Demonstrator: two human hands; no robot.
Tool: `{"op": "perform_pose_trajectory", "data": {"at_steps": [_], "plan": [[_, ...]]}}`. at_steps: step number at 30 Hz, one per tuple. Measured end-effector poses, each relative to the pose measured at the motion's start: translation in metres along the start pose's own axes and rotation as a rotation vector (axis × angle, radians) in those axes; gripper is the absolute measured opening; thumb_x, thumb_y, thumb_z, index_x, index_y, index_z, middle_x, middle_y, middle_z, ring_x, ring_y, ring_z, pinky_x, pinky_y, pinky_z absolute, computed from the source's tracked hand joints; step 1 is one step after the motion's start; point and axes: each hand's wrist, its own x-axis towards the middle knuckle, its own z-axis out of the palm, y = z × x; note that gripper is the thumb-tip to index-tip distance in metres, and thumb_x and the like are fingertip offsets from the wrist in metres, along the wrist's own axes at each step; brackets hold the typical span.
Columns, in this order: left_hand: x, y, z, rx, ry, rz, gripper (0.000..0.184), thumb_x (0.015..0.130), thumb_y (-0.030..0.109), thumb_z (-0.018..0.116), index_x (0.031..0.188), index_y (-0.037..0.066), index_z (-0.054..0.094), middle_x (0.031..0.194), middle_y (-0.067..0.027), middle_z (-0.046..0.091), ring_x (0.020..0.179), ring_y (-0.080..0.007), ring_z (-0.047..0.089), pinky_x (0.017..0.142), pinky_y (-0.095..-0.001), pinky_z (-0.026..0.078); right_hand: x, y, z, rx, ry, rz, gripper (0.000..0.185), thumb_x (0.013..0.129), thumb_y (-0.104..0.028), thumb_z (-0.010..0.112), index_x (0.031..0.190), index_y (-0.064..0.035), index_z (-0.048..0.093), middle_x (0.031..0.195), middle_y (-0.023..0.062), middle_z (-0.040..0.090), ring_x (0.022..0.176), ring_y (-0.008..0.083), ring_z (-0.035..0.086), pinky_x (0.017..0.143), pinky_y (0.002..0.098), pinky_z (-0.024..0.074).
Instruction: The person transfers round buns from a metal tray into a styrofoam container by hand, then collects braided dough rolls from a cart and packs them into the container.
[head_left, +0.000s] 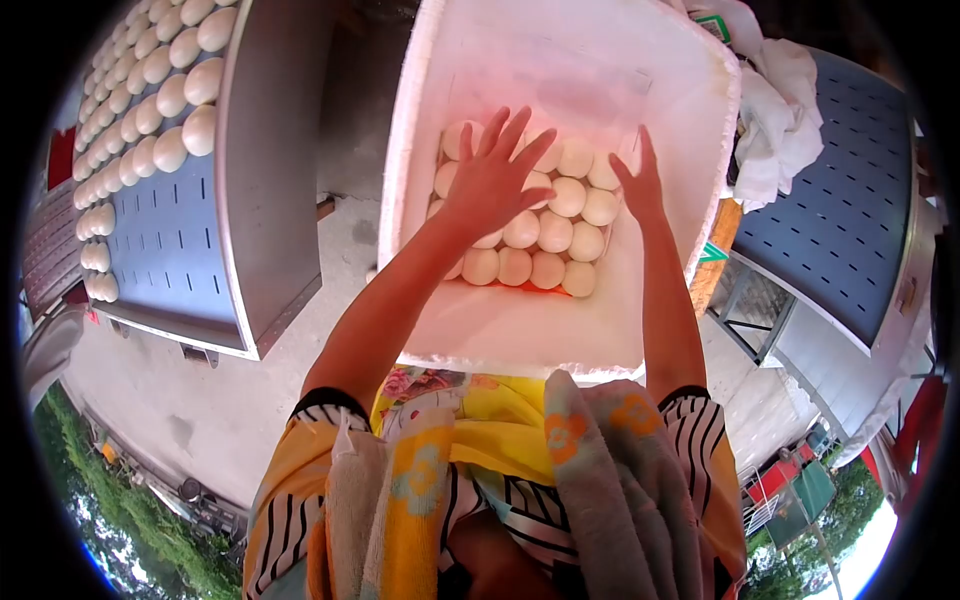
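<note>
A white foam box (520,332) stands in front of me. On its floor, smooth round white pieces that look like buns (554,232) lie in close rows. My left hand (490,180) is open with fingers spread, over the left part of these rows; it hides several of them, and I cannot tell whether it touches them. Along the right side of the rows, my right hand (641,182) is open inside the box, thumb apart from the fingers, holding nothing. Something red or orange (545,290) shows under the front row.
To the left, a slotted blue tray (170,240) on a metal stand (277,180) carries many similar round pieces (170,148). Another slotted tray (835,190) stands on the right. White cloth (780,120) and a wooden post (722,250) adjoin the box's right side.
</note>
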Motion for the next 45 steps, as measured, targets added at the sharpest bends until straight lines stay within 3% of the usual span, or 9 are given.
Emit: {"op": "perform_pose_trajectory", "data": {"at_steps": [5,10,13,14,18,22,27,35,45], "plan": [[-0.111,-0.018,-0.124,-0.324,0.159,0.114,0.058,0.082,0.016,0.077,0.136,0.009,0.056,0.149,-0.0132,0.045,0.135,-0.0340,0.045,0.110,-0.0429,0.039,-0.058,-0.091,-0.053,0.216,0.255,0.101,0.089,0.090,-0.023,0.071,0.156,-0.0059,0.014,0.146,0.0194,0.046,0.130,0.0297,0.049,0.108,0.0390,0.0381],[-0.252,-0.077,-0.203,-0.277,0.295,-0.033,0.051,0.084,0.014,0.075,0.131,0.007,0.058,0.139,-0.0161,0.055,0.122,-0.0351,0.056,0.101,-0.0412,0.047,-0.130,-0.196,-0.036,0.445,0.448,0.144,0.089,0.094,-0.013,0.066,0.157,-0.0072,0.004,0.121,0.0152,0.064,0.090,0.0195,0.068,0.082,0.0285,0.0513],[-0.340,-0.128,-0.229,-0.260,0.331,-0.060,0.050,0.085,0.015,0.074,0.132,0.006,0.057,0.135,-0.0171,0.057,0.120,-0.0361,0.057,0.100,-0.0398,0.048,-0.176,-0.271,-0.018,0.470,0.622,0.097,0.091,0.093,-0.012,0.067,0.157,-0.0071,0.002,0.113,0.0144,0.067,0.088,0.0191,0.068,0.081,0.0285,0.0517],[-0.367,-0.139,-0.240,-0.248,0.329,-0.080,0.048,0.087,0.015,0.073,0.132,0.005,0.057,0.133,-0.0177,0.058,0.119,-0.0365,0.058,0.098,-0.0396,0.049,-0.188,-0.292,-0.004,0.455,0.699,0.085,0.080,0.092,-0.008,0.067,0.155,-0.0040,0.016,0.108,0.0116,0.069,0.085,0.0165,0.067,0.081,0.0292,0.0526],[-0.459,-0.194,-0.268,-0.187,0.326,-0.151,0.048,0.088,0.016,0.072,0.132,0.006,0.056,0.129,-0.0179,0.060,0.117,-0.0370,0.058,0.096,-0.0421,0.049,-0.212,-0.347,0.072,0.226,0.468,-0.130,0.052,0.091,-0.004,0.066,0.140,-0.0045,0.049,0.109,0.0042,0.069,0.087,0.0107,0.065,0.080,0.0267,0.0537],[-0.489,-0.252,-0.287,-0.132,0.290,-0.186,0.052,0.087,0.016,0.074,0.134,0.005,0.054,0.128,-0.0185,0.060,0.115,-0.0382,0.058,0.096,-0.0428,0.049,-0.253,-0.467,0.200,0.290,-0.134,-0.292,0.048,0.091,-0.017,0.069,0.135,-0.0075,0.053,0.132,0.0083,0.059,0.118,0.0208,0.057,0.095,0.0322,0.0479],[-0.501,-0.300,-0.308,-0.046,0.292,-0.142,0.058,0.084,0.015,0.075,0.136,0.007,0.052,0.134,-0.0177,0.056,0.121,-0.0378,0.054,0.100,-0.0431,0.046,-0.253,-0.530,0.323,0.031,-0.391,-0.672,0.068,0.079,-0.020,0.078,0.139,-0.0071,0.049,0.140,0.0161,0.050,0.130,0.0328,0.046,0.109,0.0402,0.0405],[-0.543,-0.408,-0.390,0.099,0.324,-0.276,0.066,0.081,0.025,0.075,0.139,0.008,0.049,0.133,-0.0167,0.055,0.118,-0.0370,0.052,0.099,-0.0449,0.045,-0.174,-0.603,0.434,-0.102,-0.497,-0.637,0.075,0.077,-0.023,0.080,0.141,-0.0038,0.046,0.145,0.0148,0.044,0.133,0.0338,0.042,0.110,0.0403,0.0391],[-0.635,-0.739,-0.545,0.286,0.563,-0.466,0.080,0.070,0.011,0.083,0.141,0.011,0.047,0.135,-0.0176,0.053,0.125,-0.0385,0.049,0.107,-0.0462,0.040,-0.205,-0.815,0.678,-0.017,-0.625,-0.764,0.080,0.075,-0.023,0.083,0.143,-0.0081,0.044,0.146,0.0141,0.043,0.132,0.0343,0.043,0.108,0.0415,0.0411]]}}
